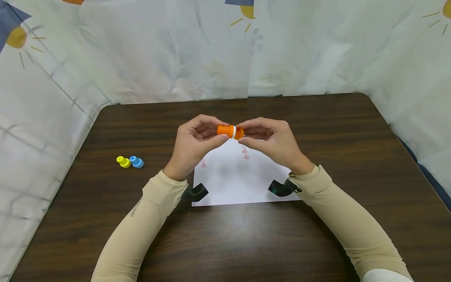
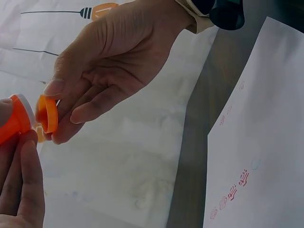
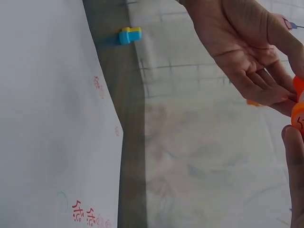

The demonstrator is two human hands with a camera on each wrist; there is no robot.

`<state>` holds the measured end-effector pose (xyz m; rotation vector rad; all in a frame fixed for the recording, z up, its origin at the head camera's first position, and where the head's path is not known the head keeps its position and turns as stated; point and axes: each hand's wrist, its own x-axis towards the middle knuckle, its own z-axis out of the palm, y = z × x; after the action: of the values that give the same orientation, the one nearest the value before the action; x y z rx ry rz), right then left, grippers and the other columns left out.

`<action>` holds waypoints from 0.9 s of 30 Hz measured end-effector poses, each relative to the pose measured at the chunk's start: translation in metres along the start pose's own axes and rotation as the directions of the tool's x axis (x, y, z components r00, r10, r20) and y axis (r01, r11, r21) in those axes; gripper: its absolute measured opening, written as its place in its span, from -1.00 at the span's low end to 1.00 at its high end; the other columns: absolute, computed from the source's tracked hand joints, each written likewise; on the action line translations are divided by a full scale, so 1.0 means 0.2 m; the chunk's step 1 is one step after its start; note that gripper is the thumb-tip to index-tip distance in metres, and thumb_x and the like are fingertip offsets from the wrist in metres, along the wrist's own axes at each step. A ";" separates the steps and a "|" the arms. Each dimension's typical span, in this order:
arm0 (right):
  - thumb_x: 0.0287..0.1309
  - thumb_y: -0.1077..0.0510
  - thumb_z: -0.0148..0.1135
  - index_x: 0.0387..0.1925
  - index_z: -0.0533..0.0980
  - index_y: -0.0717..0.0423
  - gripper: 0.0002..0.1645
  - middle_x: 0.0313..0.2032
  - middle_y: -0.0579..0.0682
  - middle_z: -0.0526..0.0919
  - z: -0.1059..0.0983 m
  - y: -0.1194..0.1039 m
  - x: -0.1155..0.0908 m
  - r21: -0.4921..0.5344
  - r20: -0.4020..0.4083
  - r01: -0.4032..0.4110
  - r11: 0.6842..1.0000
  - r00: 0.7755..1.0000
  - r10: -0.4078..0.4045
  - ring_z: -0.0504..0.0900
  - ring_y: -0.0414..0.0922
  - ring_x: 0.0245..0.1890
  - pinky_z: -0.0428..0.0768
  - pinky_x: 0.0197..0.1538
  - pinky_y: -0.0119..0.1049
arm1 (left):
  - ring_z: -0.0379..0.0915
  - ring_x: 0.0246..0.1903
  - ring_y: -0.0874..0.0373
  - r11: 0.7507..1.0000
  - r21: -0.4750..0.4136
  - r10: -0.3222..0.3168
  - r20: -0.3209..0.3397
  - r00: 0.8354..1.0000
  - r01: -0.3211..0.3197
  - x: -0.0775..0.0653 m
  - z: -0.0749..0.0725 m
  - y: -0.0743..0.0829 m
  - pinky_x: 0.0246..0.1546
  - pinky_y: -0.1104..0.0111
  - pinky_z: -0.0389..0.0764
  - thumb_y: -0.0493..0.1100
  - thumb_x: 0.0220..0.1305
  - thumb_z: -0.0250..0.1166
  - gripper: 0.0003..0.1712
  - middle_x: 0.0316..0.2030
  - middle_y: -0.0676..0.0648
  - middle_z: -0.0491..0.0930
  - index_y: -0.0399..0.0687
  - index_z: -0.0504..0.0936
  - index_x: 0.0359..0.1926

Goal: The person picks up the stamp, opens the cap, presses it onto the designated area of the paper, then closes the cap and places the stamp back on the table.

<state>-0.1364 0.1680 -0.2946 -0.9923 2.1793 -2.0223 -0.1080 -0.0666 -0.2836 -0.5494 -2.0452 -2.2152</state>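
Observation:
In the head view, my left hand (image 1: 192,147) pinches a small orange stamp (image 1: 223,130) with a white ring, held level above the paper. My right hand (image 1: 275,139) grips its orange cap (image 1: 240,133) between thumb and fingers, at the stamp's right end. The left wrist view shows the cap (image 2: 50,114) as a hollow ring just off the white-ringed end of the stamp (image 2: 16,118). At the right edge of the right wrist view, dark marks show on an orange piece (image 3: 298,116); most of it is cut off.
Under the hands lies a white paper (image 1: 243,182) with red printed marks. A yellow stamp (image 1: 123,161) and a blue stamp (image 1: 136,161) stand side by side on the dark wooden table (image 1: 246,239), left of the paper. White patterned sheeting (image 1: 299,58) hangs behind.

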 end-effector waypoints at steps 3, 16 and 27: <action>0.09 0.40 0.50 0.03 0.67 0.33 -0.58 -0.09 -0.10 0.81 0.00 0.00 0.00 -0.008 0.000 0.007 1.000 1.000 -0.007 0.85 -0.17 -0.14 0.83 -0.05 -0.22 | 0.76 -0.12 0.13 1.000 0.003 -0.002 -0.001 1.000 0.002 0.00 0.01 0.00 0.02 0.32 0.80 -0.41 0.16 0.49 -0.66 -0.15 0.04 0.78 -0.11 0.70 -0.05; 0.08 0.42 0.50 0.00 0.67 0.35 -0.60 -0.11 -0.18 0.81 0.01 0.01 0.00 0.007 0.001 0.020 1.000 1.000 -0.020 0.84 -0.16 -0.16 0.83 -0.06 -0.22 | 0.75 -0.13 0.13 0.999 0.034 -0.029 -0.001 1.000 0.029 0.00 0.01 -0.04 0.04 0.32 0.79 -0.40 0.16 0.49 -0.68 -0.16 0.03 0.77 -0.13 0.69 -0.05; 0.07 0.44 0.49 -0.02 0.68 0.34 -0.62 -0.12 -0.10 0.82 0.02 0.02 0.00 -0.004 0.003 0.038 0.999 0.999 -0.038 0.83 -0.15 -0.20 0.82 -0.02 -0.22 | 0.74 -0.13 0.12 0.997 0.073 -0.041 0.008 0.999 0.040 0.01 0.00 -0.06 0.05 0.33 0.79 -0.39 0.18 0.49 -0.69 -0.17 0.04 0.75 -0.22 0.67 -0.04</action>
<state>-0.1373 0.1646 -0.2986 -1.0440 2.1801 -2.0314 -0.1129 -0.0642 -0.2939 -0.5170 -2.1507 -2.1534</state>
